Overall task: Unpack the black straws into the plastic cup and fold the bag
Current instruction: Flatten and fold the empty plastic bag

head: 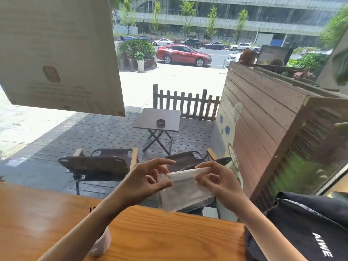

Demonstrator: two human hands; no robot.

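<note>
A clear plastic bag (183, 191) hangs in the air above the far edge of the wooden counter (160, 232), folded over along its top. My left hand (148, 179) pinches its upper left corner and my right hand (220, 179) pinches its upper right corner. The bag looks empty; no straws show inside it. A translucent plastic cup (100, 242) stands on the counter under my left forearm, mostly hidden by the arm. A dark tip (92, 209) pokes out above the forearm; I cannot tell whether it is the straws.
A black fabric bag with white lettering (305, 230) lies on the counter at the right. Behind the counter is a window, with a large paper poster (56, 53) stuck to it at the upper left. Outside stand folding chairs and a small table.
</note>
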